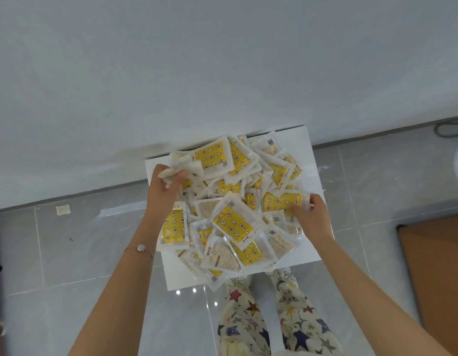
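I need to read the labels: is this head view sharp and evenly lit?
Head view: soft throughout, print on the packets unreadable; left hand motion-blurred; small glare spots on the glossy floor tiles; light otherwise even.

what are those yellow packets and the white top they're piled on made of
Packets: probably thin clear plastic film over a yellow printed insert. The borders are see-through and glossy, and some crumple in the left hand. White tabletop: a smooth rigid board, perhaps laminate or painted wood, with a flat face, straight edges and a faint sheen. The exact material is unclear.
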Action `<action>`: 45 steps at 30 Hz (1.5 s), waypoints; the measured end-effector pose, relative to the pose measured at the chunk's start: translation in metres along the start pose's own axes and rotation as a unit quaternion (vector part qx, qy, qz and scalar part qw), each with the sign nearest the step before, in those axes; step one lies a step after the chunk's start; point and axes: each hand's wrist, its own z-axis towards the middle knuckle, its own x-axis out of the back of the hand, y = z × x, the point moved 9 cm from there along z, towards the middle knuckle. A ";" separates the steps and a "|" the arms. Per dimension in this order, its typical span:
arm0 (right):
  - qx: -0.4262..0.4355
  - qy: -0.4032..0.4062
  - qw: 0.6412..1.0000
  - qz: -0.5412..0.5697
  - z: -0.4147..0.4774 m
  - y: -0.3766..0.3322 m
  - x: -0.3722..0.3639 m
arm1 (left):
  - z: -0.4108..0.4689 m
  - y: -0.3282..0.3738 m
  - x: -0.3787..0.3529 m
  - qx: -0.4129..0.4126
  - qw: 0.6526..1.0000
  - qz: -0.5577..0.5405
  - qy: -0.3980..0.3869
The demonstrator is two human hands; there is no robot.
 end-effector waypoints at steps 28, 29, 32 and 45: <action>0.043 0.113 0.986 0.118 -0.029 -0.004 0.048 | -0.118 -0.109 0.045 0.221 0.955 -0.042 0.191; 0.040 0.119 0.985 0.119 -0.028 -0.005 0.054 | -0.120 -0.108 0.044 0.219 0.955 -0.058 0.192; 0.035 0.136 0.983 0.115 -0.025 -0.006 0.073 | -0.127 -0.113 0.039 0.242 0.944 -0.135 0.177; 0.028 0.059 0.989 0.134 -0.042 -0.041 0.106 | -0.171 -0.114 0.053 0.279 0.899 -0.294 0.168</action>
